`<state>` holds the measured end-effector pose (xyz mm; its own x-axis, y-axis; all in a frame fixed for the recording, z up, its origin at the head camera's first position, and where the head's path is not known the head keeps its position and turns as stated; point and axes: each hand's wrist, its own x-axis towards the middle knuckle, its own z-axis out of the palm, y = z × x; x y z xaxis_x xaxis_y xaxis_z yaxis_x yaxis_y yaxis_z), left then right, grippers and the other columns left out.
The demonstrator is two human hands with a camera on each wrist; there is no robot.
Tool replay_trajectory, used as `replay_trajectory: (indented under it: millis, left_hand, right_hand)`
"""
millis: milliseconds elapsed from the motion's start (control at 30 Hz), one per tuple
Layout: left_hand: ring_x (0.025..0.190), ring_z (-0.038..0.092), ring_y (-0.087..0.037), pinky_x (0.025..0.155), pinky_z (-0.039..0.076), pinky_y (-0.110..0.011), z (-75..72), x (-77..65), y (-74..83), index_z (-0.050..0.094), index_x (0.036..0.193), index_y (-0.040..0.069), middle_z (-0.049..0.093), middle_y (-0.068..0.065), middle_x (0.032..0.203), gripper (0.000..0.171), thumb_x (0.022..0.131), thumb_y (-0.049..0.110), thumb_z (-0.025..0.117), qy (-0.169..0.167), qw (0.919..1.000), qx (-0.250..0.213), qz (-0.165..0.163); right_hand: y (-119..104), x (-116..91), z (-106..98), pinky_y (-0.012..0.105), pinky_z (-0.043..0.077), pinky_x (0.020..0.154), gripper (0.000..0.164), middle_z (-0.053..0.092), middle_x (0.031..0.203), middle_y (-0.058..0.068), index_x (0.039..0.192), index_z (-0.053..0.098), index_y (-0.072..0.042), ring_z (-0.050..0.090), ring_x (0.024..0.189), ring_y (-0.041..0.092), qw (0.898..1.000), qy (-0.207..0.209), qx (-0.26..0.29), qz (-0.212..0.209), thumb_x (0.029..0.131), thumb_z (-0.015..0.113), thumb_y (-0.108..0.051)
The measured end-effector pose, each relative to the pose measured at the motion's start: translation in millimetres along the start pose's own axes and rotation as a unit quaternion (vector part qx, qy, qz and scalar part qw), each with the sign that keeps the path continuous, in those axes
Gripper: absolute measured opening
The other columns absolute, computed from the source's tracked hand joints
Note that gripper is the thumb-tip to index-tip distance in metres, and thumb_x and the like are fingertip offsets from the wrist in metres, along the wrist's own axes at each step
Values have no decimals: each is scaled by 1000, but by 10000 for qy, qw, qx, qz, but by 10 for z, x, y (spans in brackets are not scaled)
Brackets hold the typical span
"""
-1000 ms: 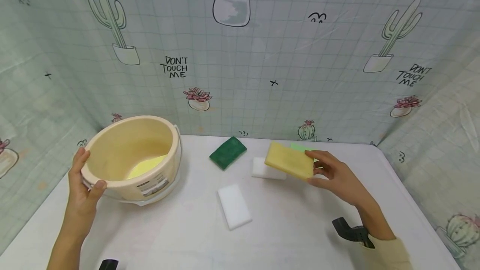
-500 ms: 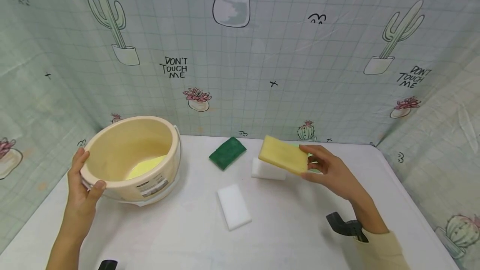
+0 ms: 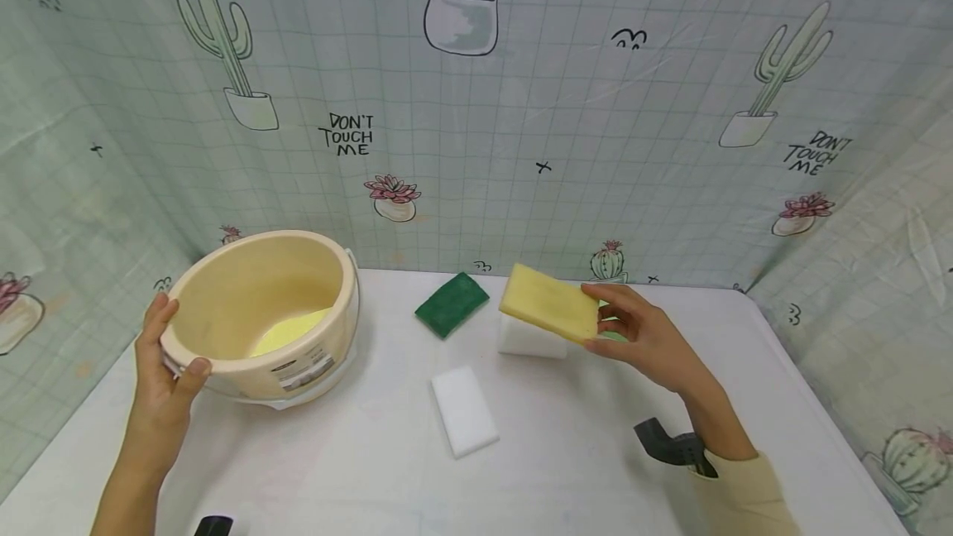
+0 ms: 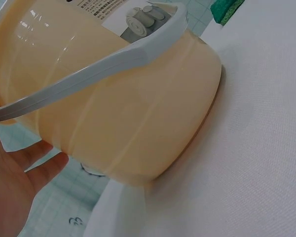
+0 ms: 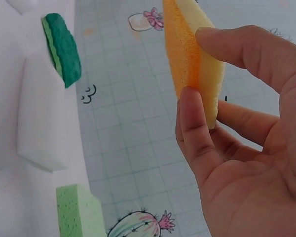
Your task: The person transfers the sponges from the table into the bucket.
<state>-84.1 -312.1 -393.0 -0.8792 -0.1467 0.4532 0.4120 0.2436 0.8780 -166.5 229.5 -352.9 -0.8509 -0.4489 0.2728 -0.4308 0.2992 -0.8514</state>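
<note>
The left hand (image 3: 165, 366) grips the cream bucket (image 3: 256, 380) by its rim; a yellow item (image 3: 289, 333) lies inside it. Right of the bucket, the right hand (image 3: 642, 339) pinches a yellow sponge (image 3: 549, 304) between its fingers, above the worktop (image 3: 357, 461). Nearer the bucket lie a dark green sponge (image 3: 452, 305) and a white block (image 3: 464, 412).

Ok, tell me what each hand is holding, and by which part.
The right hand pinches the yellow sponge by its right end; the left hand grips the bucket by the left side of its rim.
</note>
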Motion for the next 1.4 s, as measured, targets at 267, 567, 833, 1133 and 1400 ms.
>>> replay_trajectory:
  millis: [267,567,833,1133,1400]
  left_hand:
    - [142,-15,-15,111,0,-20,-16,6,-8,14,152,19,-9,-1,157,66,97,11,51,-35,10000,36,-12]
    - [142,-17,-16,110,2,-19,-15,3,-11,14,152,18,-11,-1,157,67,97,11,52,-96,9998,-186,2]
    - [142,-17,-16,109,7,-16,-26,-4,-11,14,151,19,-11,0,157,67,97,11,53,-116,9993,-355,3]
    - [142,-17,-16,109,9,-16,-23,1,-13,15,151,19,-11,0,157,68,96,11,54,-95,9989,-455,-24]
    - [142,-18,-16,109,7,-16,-23,19,3,14,152,18,-12,-1,157,67,97,9,52,-135,9989,-455,13]
  right_hand:
    - [-59,89,32,25,47,90,68,44,134,11,141,46,-5,54,106,24,9996,-135,137,-213,80,75,0]
    - [-121,140,76,25,47,90,69,43,136,11,141,46,-5,55,106,24,9993,-167,182,-264,79,76,0]
    - [-264,252,140,27,48,90,68,47,134,9,139,48,-6,55,105,26,9993,-99,148,-325,78,77,-1]
    - [-376,398,270,29,48,89,66,49,130,9,138,50,-6,55,102,27,9988,-105,221,-430,78,77,-1]
    - [-541,549,436,31,49,88,64,50,127,7,136,52,-7,57,99,26,9991,-88,340,-229,77,79,-3]
